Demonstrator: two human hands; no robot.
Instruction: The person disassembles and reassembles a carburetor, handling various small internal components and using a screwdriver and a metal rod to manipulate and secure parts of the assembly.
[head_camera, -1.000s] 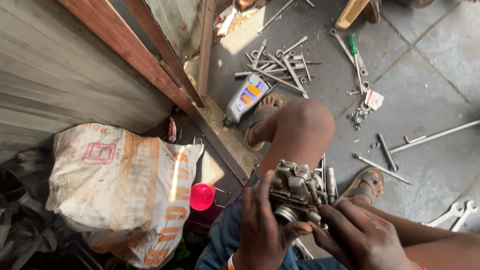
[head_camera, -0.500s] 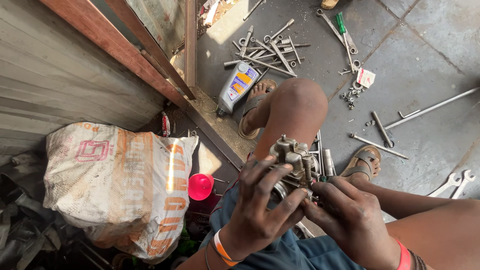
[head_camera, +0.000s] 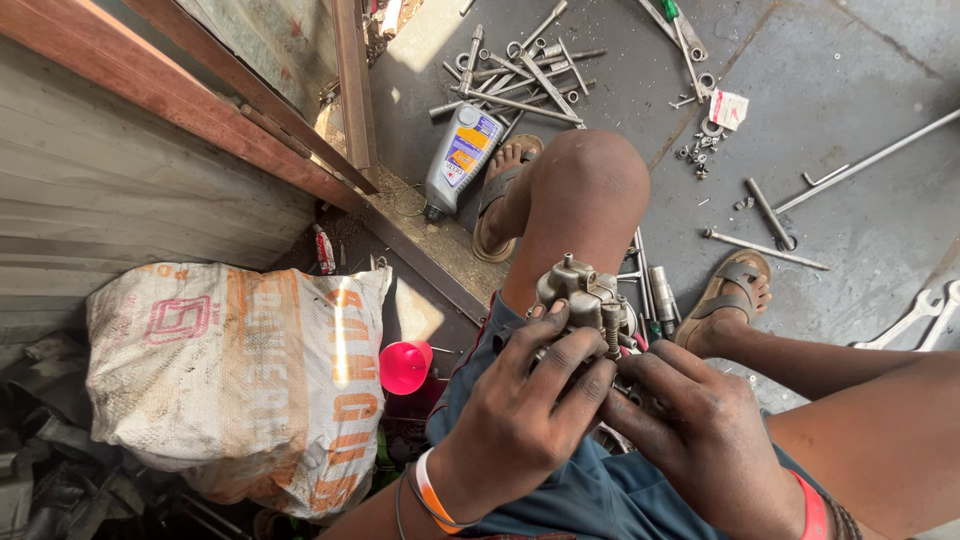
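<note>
A grey cast-metal carburettor (head_camera: 583, 296) with small brass fittings sits above my lap, just below my bent left knee. My left hand (head_camera: 525, 410) wraps around its near side, fingers spread over the body. My right hand (head_camera: 698, 432) presses against its lower right side; the fingers there are closed on the part, and what they touch underneath is hidden. Both hands are dark with grease. An orange band circles my left wrist and a red band my right.
A grey oil bottle (head_camera: 461, 156) lies by my left sandal (head_camera: 500, 199). Several spanners and rods (head_camera: 522, 78) are scattered on the concrete floor. Small nuts (head_camera: 700, 152) lie near a paper scrap. A printed woven sack (head_camera: 240, 370) and a pink funnel (head_camera: 404, 366) sit left.
The view has shifted, so the floor tools sit higher in frame. My left hand has slid further over the carburettor and both hands keep hold of it.
</note>
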